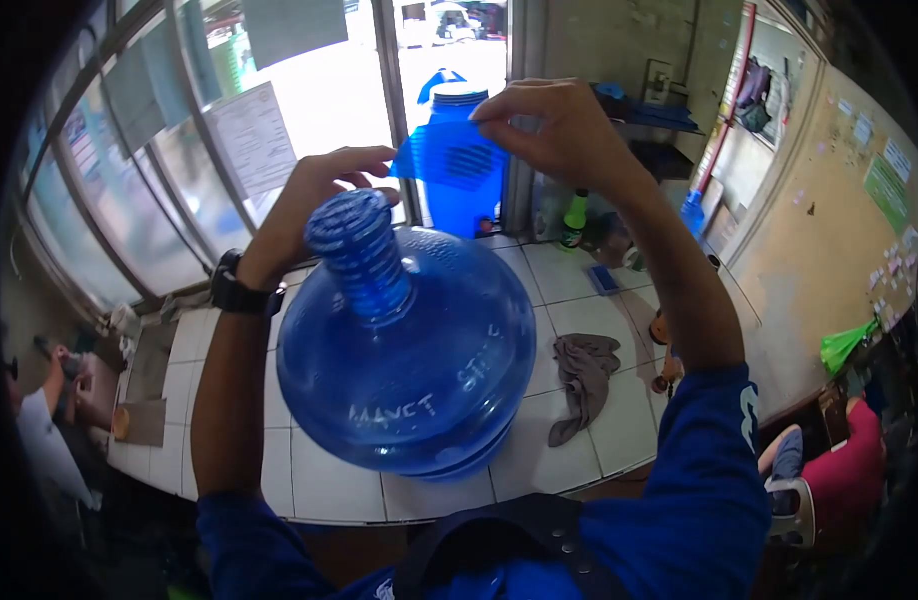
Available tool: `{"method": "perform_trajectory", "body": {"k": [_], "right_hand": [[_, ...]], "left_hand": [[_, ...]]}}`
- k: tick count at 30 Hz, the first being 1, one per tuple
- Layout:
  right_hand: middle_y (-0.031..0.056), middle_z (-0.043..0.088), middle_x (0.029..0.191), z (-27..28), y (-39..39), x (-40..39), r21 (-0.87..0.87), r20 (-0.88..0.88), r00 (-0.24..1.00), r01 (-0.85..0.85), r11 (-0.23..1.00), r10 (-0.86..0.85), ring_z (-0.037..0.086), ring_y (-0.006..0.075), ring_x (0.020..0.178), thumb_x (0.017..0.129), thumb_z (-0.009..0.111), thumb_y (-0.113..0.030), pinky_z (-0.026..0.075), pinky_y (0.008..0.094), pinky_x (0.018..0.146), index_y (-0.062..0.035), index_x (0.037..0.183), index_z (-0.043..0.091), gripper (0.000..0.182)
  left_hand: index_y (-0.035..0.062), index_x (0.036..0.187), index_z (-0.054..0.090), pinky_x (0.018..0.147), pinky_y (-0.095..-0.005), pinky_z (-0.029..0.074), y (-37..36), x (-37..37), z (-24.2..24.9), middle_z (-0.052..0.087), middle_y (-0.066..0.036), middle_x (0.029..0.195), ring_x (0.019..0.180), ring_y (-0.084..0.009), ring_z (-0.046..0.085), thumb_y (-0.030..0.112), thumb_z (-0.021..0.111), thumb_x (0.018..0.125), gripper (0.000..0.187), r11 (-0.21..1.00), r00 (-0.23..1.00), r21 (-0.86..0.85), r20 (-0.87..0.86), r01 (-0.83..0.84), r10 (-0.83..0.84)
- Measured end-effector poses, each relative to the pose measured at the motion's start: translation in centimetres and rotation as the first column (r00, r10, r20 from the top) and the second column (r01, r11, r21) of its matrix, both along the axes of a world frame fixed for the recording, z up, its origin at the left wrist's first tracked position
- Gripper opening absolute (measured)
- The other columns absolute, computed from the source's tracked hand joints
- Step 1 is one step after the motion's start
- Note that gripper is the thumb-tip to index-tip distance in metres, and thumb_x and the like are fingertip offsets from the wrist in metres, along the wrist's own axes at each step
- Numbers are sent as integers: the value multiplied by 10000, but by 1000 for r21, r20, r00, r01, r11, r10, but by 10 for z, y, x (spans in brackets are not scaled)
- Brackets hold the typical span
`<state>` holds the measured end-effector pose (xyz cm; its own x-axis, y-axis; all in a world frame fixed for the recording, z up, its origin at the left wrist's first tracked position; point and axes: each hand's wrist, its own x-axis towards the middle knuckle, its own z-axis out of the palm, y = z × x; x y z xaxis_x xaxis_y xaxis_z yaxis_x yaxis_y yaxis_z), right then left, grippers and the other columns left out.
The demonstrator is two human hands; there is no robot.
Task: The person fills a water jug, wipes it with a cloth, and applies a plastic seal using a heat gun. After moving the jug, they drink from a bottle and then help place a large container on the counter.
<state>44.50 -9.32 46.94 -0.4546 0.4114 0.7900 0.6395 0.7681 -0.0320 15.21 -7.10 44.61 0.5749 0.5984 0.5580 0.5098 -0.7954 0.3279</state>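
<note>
Blue water jug stands upright on white-tiled counter, directly in front of wearer, approx. ctr. of view. White handwritten marks on shoulder, only partly legible. Neck covered w/ blue printed wrap, bunched at top. R hand: thumb & fingers pinched on upper RH corner of translucent blue film, held up above jug, beyond neck. L hand: fingers loosely curved, thumb apart, just beside neck & nr. LH end of film; contact w/ either can't be confirmed. Black wristwatch on L wrist. Behind film, a tall blue container, partly hidden, nr. doorway. On counter to R of jug: grey-brown cloth, crumpled; small blue flat item, type unclear; green bottle w/ dark label, upright nr. far edge. Printed notice on glass panel, L side. Lime-green bag at R wall. Seated person in red, lower R; another person, far L, partly in view.
</note>
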Motion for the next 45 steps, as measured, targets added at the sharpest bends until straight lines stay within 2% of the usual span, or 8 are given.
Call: {"method": "perform_trajectory", "body": {"k": [3, 6, 10, 15, 18, 35, 43, 45], "right_hand": [[92, 708, 894, -3, -7, -45, 62, 22, 997, -79, 995, 77, 681, 174, 849, 844, 693, -191, 539, 304, 740, -64, 974, 711, 183], [69, 698, 764, -23, -4, -76, -33, -404, 897, -210, 977, 179, 669, 173, 720, 841, 692, -276, 532, 305, 638, -80, 871, 719, 201], [86, 661, 739, -31, 1, -85, -438, -225, 967, -212, 874, 122, 639, 155, 728, 865, 661, -397, 522, 307, 612, -24, 859, 683, 374], [91, 631, 755, -30, 13, -112, -436, -390, 892, -399, 807, 231, 611, 152, 712, 887, 606, -482, 511, 301, 593, -7, 862, 657, 479], [110, 648, 813, -22, 14, -120, -482, -572, 794, -529, 698, 207, 629, 179, 720, 907, 562, -506, 525, 312, 597, -3, 914, 658, 513], [121, 705, 904, -19, -7, -86, -561, -347, 855, -519, 645, 386, 682, 217, 836, 875, 589, -538, 571, 341, 700, -37, 1005, 705, 530], [129, 707, 897, -27, 2, -87, -549, -385, 802, -597, 585, 457, 681, 224, 821, 850, 602, -574, 566, 344, 705, -36, 982, 723, 567], [70, 679, 840, -29, 5, -87, -537, -398, 779, -627, 564, 486, 639, 149, 764, 895, 586, -491, 518, 293, 686, -33, 954, 700, 476]], "left_hand": [[68, 1030, 702, 734, -276, 527, -10, -13, -4, 705, -83, 924, 804, -146, 659, 193, 670, 871, 205, 990, 997, -123, -20, 69, -72], [36, 946, 714, 667, -256, 497, -31, -19, -14, 697, -58, 780, 699, -115, 629, 229, 674, 876, 210, 986, 927, -138, 373, 97, -39], [14, 866, 699, 617, -234, 461, -49, -27, -20, 659, -45, 697, 645, -88, 586, 298, 675, 881, 286, 983, 840, -176, 540, 58, 47], [17, 798, 687, 628, -234, 454, -47, -34, -18, 637, -36, 682, 631, -86, 568, 352, 649, 898, 351, 975, 855, -216, 495, -50, 154], [33, 791, 695, 681, -252, 469, -44, -28, -12, 632, -40, 688, 651, -97, 576, 440, 614, 904, 431, 940, 702, -277, 709, 198, 61], [42, 938, 699, 743, -265, 460, -72, -22, -21, 663, -43, 801, 775, -101, 581, 461, 651, 867, 428, 924, 773, -297, 634, 243, 1], [29, 983, 697, 706, -256, 459, -95, -14, -17, 689, -61, 838, 776, -112, 616, 416, 680, 859, 407, 974, 835, -224, 540, 23, 105], [25, 958, 709, 690, -250, 464, -97, -7, -16, 696, -71, 820, 767, -111, 629, 394, 687, 860, 382, 974, 775, -225, 622, 40, 112]]}}
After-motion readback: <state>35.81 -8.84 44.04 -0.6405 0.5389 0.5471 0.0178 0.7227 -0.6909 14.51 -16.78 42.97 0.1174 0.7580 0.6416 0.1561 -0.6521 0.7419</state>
